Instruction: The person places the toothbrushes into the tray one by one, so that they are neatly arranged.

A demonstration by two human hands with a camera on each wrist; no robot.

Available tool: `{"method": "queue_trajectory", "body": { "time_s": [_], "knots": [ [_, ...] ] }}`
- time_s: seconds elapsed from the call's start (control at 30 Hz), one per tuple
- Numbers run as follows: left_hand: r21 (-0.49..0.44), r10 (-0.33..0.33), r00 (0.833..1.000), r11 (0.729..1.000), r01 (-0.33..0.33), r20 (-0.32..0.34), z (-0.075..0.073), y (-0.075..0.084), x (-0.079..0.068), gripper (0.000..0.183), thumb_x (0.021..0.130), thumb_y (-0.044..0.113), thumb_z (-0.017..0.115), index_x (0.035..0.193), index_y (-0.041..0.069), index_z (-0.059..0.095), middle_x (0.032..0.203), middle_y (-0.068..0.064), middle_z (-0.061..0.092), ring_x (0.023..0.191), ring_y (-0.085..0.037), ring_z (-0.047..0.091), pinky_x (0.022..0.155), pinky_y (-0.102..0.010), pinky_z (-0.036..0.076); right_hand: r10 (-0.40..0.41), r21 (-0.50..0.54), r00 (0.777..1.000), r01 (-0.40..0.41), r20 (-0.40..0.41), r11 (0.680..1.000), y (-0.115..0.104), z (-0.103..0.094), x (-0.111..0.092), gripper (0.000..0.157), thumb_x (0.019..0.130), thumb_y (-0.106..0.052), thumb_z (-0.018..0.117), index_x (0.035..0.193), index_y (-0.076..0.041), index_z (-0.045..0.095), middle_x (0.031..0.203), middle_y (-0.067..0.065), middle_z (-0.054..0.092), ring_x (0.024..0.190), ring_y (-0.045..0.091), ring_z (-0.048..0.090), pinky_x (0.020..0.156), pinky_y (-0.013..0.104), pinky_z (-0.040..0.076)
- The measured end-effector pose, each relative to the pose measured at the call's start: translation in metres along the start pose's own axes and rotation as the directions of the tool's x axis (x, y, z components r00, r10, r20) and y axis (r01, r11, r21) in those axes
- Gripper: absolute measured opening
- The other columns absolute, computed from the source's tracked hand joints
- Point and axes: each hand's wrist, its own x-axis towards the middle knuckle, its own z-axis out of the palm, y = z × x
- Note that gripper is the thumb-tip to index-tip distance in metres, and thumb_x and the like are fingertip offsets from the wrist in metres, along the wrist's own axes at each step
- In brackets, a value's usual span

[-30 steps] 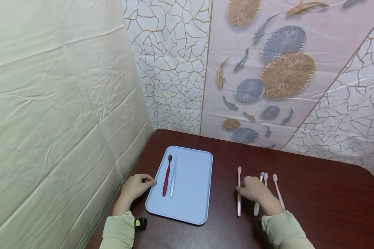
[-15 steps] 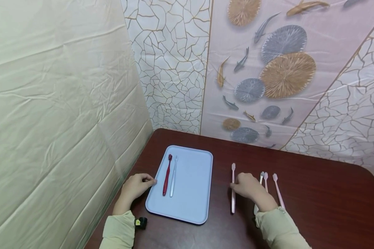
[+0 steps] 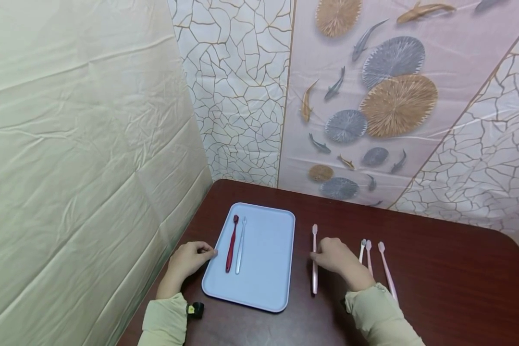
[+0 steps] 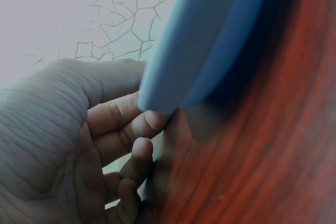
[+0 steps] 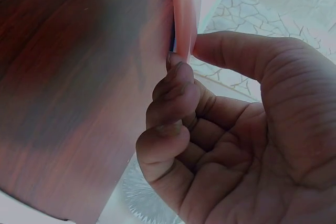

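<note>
My right hand (image 3: 335,257) pinches a pink toothbrush (image 3: 315,278) between thumb and fingertips, just right of the tray. In the right wrist view the pink handle (image 5: 185,14) runs up from the fingertips, close to the tabletop. On the light blue tray (image 3: 265,259) a red toothbrush (image 3: 231,247) and a clear whitish toothbrush (image 3: 240,247) lie side by side, heads toward the wall. My left hand (image 3: 190,262) holds the tray's left rim. Thumb and curled fingers meet the tray edge (image 4: 178,51) in the left wrist view.
Right of my right hand lie a white toothbrush (image 3: 362,252), a pink toothbrush (image 3: 369,259) and another pink toothbrush (image 3: 388,274), partly behind the forearm. The dark wooden table (image 3: 458,278) meets a patterned wall covering (image 3: 246,120). A pale cloth (image 3: 91,192) hangs along the left.
My right hand has carried the pink toothbrush leftward, away from the other toothbrushes and nearer the tray. The left hand and the tray have stayed in place.
</note>
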Motion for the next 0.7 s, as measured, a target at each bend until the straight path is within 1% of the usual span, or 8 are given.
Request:
{"method": "queue_trajectory", "body": {
  "time_s": [0.13,0.37,0.57,0.7],
  "knots": [
    [0.009,-0.003,1.000,1.000,0.003,0.000,0.000,-0.001,0.000,0.024,0.086,0.051,0.074,0.091,0.028,0.076,0.084,0.010,0.069,0.076,-0.010,0.060,0.069,-0.037,0.045,-0.012,0.003,1.000,0.012,-0.004,1.000,-0.004,0.001,0.004,0.037,0.090,-0.022,0.071,0.057,-0.012,0.059,0.050,-0.003,0.049,0.047,0.012,0.042,0.050,0.031,0.039],
    [0.010,-0.001,1.000,1.000,0.001,-0.001,0.000,-0.001,0.000,0.024,0.086,0.052,0.075,0.091,0.028,0.076,0.085,0.011,0.069,0.076,-0.009,0.060,0.069,-0.037,0.045,-0.012,-0.011,1.000,0.012,-0.003,1.000,-0.014,0.002,0.007,0.033,0.090,-0.022,0.071,0.061,-0.011,0.061,0.053,0.000,0.052,0.049,0.014,0.046,0.051,0.032,0.040],
    [0.008,0.005,1.000,1.000,-0.005,-0.002,0.001,-0.002,0.001,0.024,0.086,0.052,0.075,0.091,0.029,0.076,0.085,0.011,0.069,0.076,-0.009,0.060,0.068,-0.037,0.045,-0.032,-0.012,0.999,0.032,-0.001,0.999,-0.023,0.004,0.011,0.036,0.091,-0.022,0.071,0.057,-0.013,0.061,0.051,-0.002,0.052,0.048,0.013,0.045,0.051,0.032,0.041],
    [0.011,0.001,1.000,1.000,-0.001,-0.002,0.002,-0.002,0.002,0.024,0.086,0.052,0.075,0.091,0.029,0.076,0.085,0.011,0.069,0.077,-0.009,0.060,0.069,-0.037,0.045,-0.038,0.004,0.999,0.038,0.002,0.999,-0.030,0.005,0.014,0.037,0.091,-0.022,0.071,0.057,-0.013,0.059,0.051,-0.003,0.048,0.048,0.012,0.042,0.049,0.031,0.039]
  ]
}}
